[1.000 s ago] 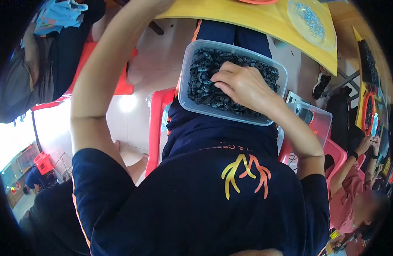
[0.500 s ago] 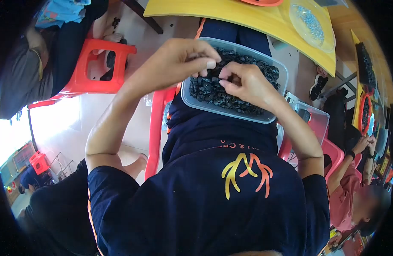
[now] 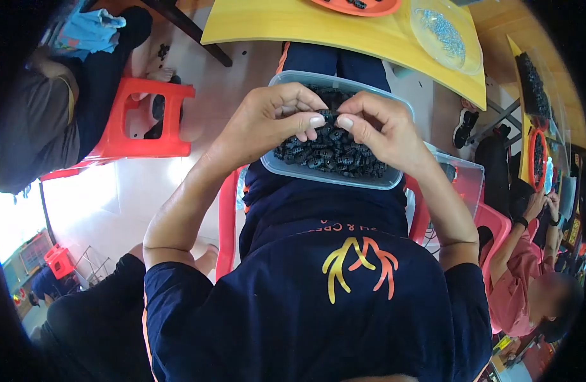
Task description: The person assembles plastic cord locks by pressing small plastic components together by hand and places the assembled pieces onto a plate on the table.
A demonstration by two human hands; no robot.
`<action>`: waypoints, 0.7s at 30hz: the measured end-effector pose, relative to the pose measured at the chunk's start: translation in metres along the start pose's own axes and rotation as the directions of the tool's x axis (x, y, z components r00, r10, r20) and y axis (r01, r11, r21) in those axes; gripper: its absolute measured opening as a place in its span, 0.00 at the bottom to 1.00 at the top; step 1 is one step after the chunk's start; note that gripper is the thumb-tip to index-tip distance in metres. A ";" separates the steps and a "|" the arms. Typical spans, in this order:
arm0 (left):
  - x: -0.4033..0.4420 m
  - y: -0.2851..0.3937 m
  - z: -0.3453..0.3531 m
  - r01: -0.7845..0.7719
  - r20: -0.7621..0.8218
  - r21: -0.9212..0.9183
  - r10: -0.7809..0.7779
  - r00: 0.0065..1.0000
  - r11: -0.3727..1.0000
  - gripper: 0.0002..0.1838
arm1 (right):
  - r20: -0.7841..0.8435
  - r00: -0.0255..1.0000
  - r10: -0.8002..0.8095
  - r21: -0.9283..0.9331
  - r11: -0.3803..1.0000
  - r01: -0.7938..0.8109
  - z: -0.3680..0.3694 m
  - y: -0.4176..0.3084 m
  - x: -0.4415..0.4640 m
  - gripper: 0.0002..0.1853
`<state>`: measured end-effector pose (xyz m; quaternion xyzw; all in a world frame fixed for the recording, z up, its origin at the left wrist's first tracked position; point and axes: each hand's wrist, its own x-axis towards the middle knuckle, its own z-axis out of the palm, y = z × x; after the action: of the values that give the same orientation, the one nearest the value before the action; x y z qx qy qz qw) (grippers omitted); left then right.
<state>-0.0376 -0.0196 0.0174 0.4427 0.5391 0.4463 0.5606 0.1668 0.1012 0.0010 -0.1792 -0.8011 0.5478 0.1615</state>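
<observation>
On my lap rests a clear plastic tub (image 3: 334, 179) filled with small black parts (image 3: 331, 153). My left hand (image 3: 274, 118) is above the tub's left side, thumb and fingertips pinched on a small black part (image 3: 329, 116). From the right, my right hand (image 3: 382, 127) pinches the other side of that same part. The fingertips of both hands nearly meet over the tub. Fingers cover much of the held part, so its exact shape is hidden.
A yellow table (image 3: 274, 22) lies beyond the tub, carrying an orange-red tray (image 3: 376, 9) and a clear dish (image 3: 443, 38) with small light-blue pieces. A red stool (image 3: 156, 148) and a seated person are at left. Another person (image 3: 516, 280) works at right.
My left hand came from beyond the tub's upper left to meet my right. My right hand lifted out of the black parts. Both now hold one part between them.
</observation>
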 end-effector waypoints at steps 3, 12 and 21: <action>0.001 -0.005 0.002 -0.005 0.016 -0.046 0.006 1.000 0.999 0.11 | 0.058 0.967 -0.247 -0.346 0.904 0.252 -0.002 -0.009 0.003 0.10; 0.000 0.008 0.003 0.137 0.103 -0.115 -0.126 0.987 0.984 0.09 | 0.098 0.881 -0.464 -0.388 0.797 0.463 -0.001 -0.004 0.009 0.10; 0.043 0.034 -0.030 0.075 0.058 0.009 -0.075 0.995 0.997 0.10 | -0.099 0.918 -0.385 -0.221 0.908 0.357 -0.009 0.008 0.003 0.07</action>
<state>-0.0672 0.0304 0.0410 0.4371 0.5402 0.4099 0.5909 0.1691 0.1129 -0.0027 -0.0766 -0.8578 0.4103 0.2999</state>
